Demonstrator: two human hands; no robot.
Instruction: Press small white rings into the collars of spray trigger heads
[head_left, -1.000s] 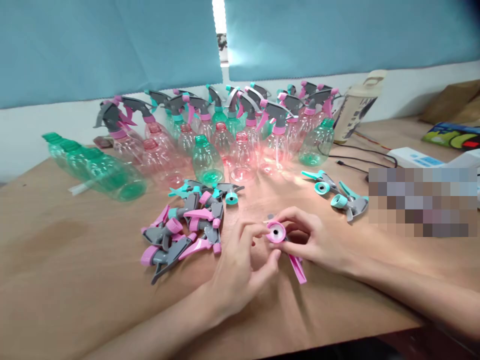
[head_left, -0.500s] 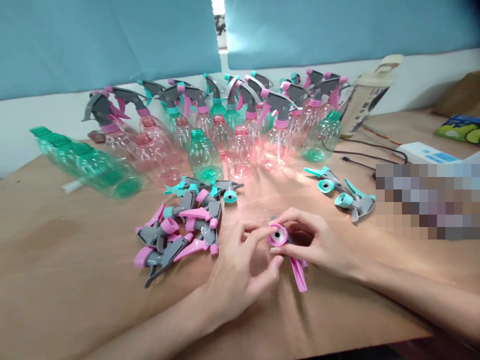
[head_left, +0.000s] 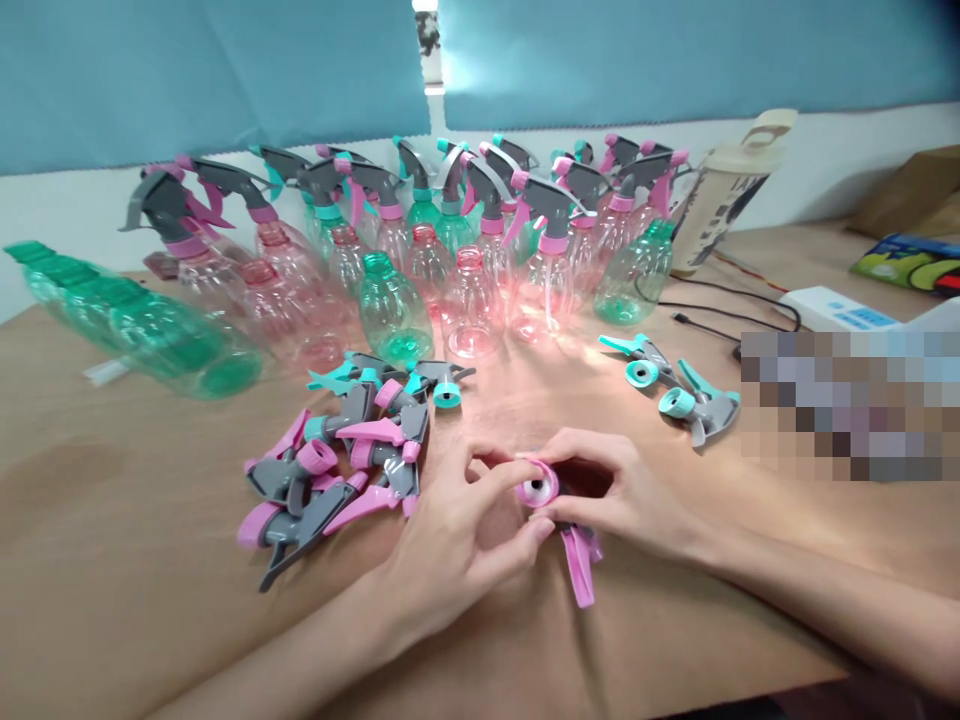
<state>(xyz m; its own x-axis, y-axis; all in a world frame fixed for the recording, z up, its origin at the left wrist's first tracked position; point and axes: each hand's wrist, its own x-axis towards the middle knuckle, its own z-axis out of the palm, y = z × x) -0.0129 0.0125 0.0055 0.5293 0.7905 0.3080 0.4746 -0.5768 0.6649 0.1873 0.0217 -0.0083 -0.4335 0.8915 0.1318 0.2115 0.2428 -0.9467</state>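
A pink and grey trigger spray head (head_left: pixel 580 565) is held between both hands near the table's front edge. Its pink collar, with a white inside and a dark hole, faces me, and the pink trigger points down. My right hand (head_left: pixel 626 495) pinches the collar from the right between thumb and fingers. From the left, my left hand (head_left: pixel 465 530) has fingertips on the collar's upper rim and its thumb by the lower rim. Left of my hands lies a pile of pink and turquoise spray heads (head_left: pixel 300 475). Two turquoise ones (head_left: pixel 697 410) lie to the right.
Behind stand several pink bottles (head_left: pixel 471 310) and green bottles (head_left: pixel 397 315), many with spray heads on. Green bottles (head_left: pixel 150 320) lie stacked at the left. A tall cream shaker bottle (head_left: pixel 724 200), black cable (head_left: pixel 705 325) and white box (head_left: pixel 840 310) are at the right.
The view has shifted a little, so everything sits slightly further left. My left thumb has closed in on the pink collar, and the spray head is a touch lower in view.
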